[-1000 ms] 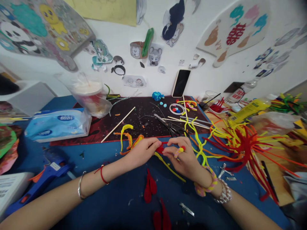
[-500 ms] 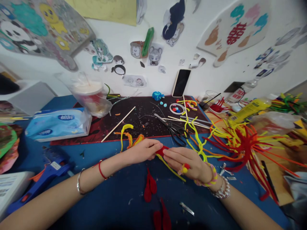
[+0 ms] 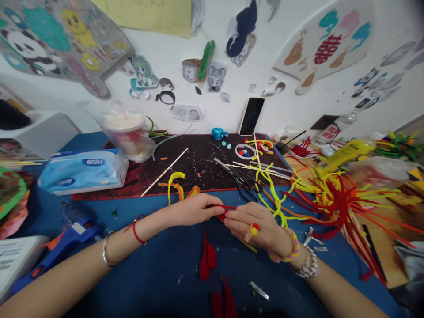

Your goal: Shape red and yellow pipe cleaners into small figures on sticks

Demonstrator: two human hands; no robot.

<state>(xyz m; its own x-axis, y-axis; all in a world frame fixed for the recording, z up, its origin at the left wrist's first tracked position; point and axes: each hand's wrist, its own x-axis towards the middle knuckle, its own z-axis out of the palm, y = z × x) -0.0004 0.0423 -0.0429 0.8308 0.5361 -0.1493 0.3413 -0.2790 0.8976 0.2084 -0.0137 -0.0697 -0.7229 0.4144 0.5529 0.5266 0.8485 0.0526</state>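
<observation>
The person's left hand (image 3: 192, 210) and right hand (image 3: 255, 225) are pulling a red pipe cleaner (image 3: 225, 207) out into a thin strand above the blue work mat (image 3: 159, 265), where it showed as a thicker bunch moments earlier. Both hands' fingers are closed, pinching it, while a yellow pipe cleaner (image 3: 252, 246) is slipping mostly out of sight beneath the right hand.

A red pipe cleaner (image 3: 225, 206) is in the lower middle of the frame, above the counter, and the left hand (image 3: 194, 210) and the right hand (image 3: 251, 225) are pinching it between them. Its thin part goes almost level from one hand to the other, and a thicker, folded red part sits a little below.
</observation>
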